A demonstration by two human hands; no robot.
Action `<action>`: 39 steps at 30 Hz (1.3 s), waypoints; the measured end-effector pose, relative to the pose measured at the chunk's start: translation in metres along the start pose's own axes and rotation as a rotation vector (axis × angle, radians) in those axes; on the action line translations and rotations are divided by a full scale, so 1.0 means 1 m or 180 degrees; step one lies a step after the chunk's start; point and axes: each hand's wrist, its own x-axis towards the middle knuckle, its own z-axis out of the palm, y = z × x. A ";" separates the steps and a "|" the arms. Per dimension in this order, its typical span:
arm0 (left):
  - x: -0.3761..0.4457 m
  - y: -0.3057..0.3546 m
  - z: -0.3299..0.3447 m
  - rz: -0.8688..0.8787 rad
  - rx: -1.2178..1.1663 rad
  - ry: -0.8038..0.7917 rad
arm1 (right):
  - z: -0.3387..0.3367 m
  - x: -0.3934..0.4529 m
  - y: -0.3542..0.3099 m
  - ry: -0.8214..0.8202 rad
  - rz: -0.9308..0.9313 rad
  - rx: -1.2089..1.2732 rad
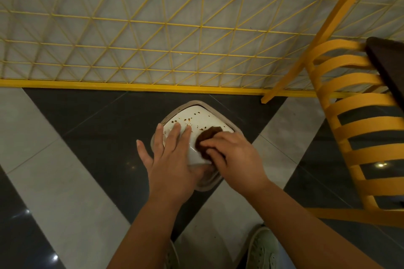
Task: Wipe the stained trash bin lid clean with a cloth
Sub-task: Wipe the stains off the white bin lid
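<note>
A yellow wire grid panel [153, 28] with triangular mesh runs across the far side, its solid yellow base rail meeting the floor [65, 159] of dark and pale grey tiles. At the right stands a yellow slatted chair [360, 133], 1 leg reaching down to the base rail just beyond the bin's far right corner, and a dark tabletop edge [387, 65] cuts in over the chair at the right border. 2 pale green shoes [262, 249] show at the bottom edge, the left one mostly hidden behind the left forearm. The trash bin lid [196, 120] sits on its bin on a dark tile just in front of the rail, turned so that a corner points away; it is a white panel inside a beige rim, and its far half carries scattered small brown spots and smears. Both hands and forearms cover the near half of the lid. The left hand [168, 159] lies flat with fingers straight and spread, pressing on the lid's left side. The right hand [236, 155] has curled fingers bunched around a brown cloth [207, 137], which rests against the lid's right side beside the spots.
</note>
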 end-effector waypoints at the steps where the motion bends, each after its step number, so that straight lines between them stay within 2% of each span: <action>1: 0.000 0.000 0.000 0.0002 0.0002 -0.0005 | 0.001 0.005 0.006 0.0066 0.0272 0.0108; 4: 0.002 0.000 -0.001 0.0019 0.0043 -0.0017 | 0.007 0.013 0.024 0.0183 0.1070 0.0362; 8: 0.004 -0.002 -0.002 0.0064 0.0023 -0.0049 | 0.009 0.015 0.028 0.0082 0.1357 0.0426; 10: 0.003 -0.002 -0.001 0.0078 0.0005 -0.0046 | 0.005 0.011 0.022 0.0099 0.1266 0.0318; 14: 0.004 -0.005 0.001 0.0099 -0.0037 -0.0020 | 0.002 -0.008 -0.007 0.0007 0.0041 0.0018; 15: 0.004 -0.006 0.001 0.0112 -0.0033 -0.0027 | 0.003 -0.009 -0.007 -0.0038 -0.0105 -0.0007; 16: 0.004 -0.007 0.001 0.0123 -0.0046 -0.0021 | 0.003 -0.008 -0.002 -0.0029 -0.0069 0.0018; 19: 0.004 -0.009 0.002 0.0134 -0.0062 -0.0013 | 0.001 -0.001 0.020 0.0193 0.0751 0.0338; 21: 0.004 -0.010 0.003 0.0136 -0.0012 -0.0011 | -0.001 0.000 0.022 0.0256 0.1010 0.0252; 26: 0.006 -0.011 0.005 0.0140 0.0006 0.0060 | -0.001 -0.010 -0.006 0.0027 -0.0261 -0.0114; 27: 0.006 -0.010 0.005 0.0154 0.0010 0.0062 | -0.001 -0.009 -0.002 0.0046 -0.0224 -0.0103; 30: 0.004 -0.011 0.002 0.0178 -0.0040 -0.0009 | 0.000 -0.004 0.016 0.0278 0.0612 0.0179; 32: 0.004 -0.014 -0.001 0.0197 -0.0180 -0.0086 | 0.003 -0.001 0.023 0.0284 0.0893 0.0114; 37: 0.006 -0.024 -0.005 0.0221 -0.0519 -0.0029 | 0.002 -0.005 0.016 0.0351 0.0822 -0.0018; 39: 0.008 -0.025 -0.003 0.0290 -0.0379 -0.0025 | 0.000 -0.011 0.006 0.0420 0.0291 -0.0148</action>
